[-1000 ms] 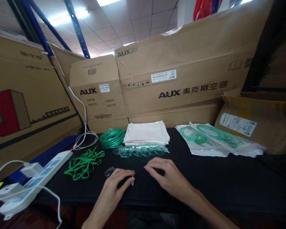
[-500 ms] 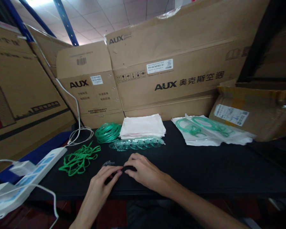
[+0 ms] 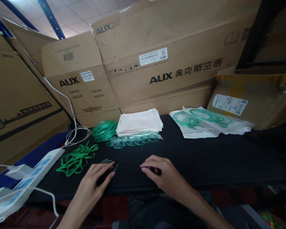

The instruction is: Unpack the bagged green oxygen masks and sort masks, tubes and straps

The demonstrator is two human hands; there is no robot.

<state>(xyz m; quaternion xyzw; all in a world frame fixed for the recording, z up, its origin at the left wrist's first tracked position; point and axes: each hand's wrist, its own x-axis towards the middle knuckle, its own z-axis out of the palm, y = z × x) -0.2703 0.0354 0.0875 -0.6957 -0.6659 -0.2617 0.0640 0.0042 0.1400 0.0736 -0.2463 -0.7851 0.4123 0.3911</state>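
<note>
My left hand point(image 3: 95, 178) lies on the black table point(image 3: 205, 159) near its front edge, fingers stretched toward a small clear plastic piece point(image 3: 106, 161) at the fingertips. My right hand point(image 3: 160, 173) rests to the right of it with fingers curled down on the tabletop; nothing shows in it. Behind the hands lie a row of clear green masks point(image 3: 133, 140), a stack of white sheets point(image 3: 139, 121), a coil of green tubing point(image 3: 104, 130) and a heap of green elastic straps point(image 3: 75, 156).
Bagged green tubing sets point(image 3: 205, 122) lie at the back right. Large AUX cardboard boxes point(image 3: 171, 60) wall in the table's far side. A white power strip point(image 3: 28, 181) with cables sits at the left edge. An open carton point(image 3: 250, 98) stands at the right.
My hands came together half a second ago and have since parted; the right hand moved right. The view has tilted down and shifted slightly.
</note>
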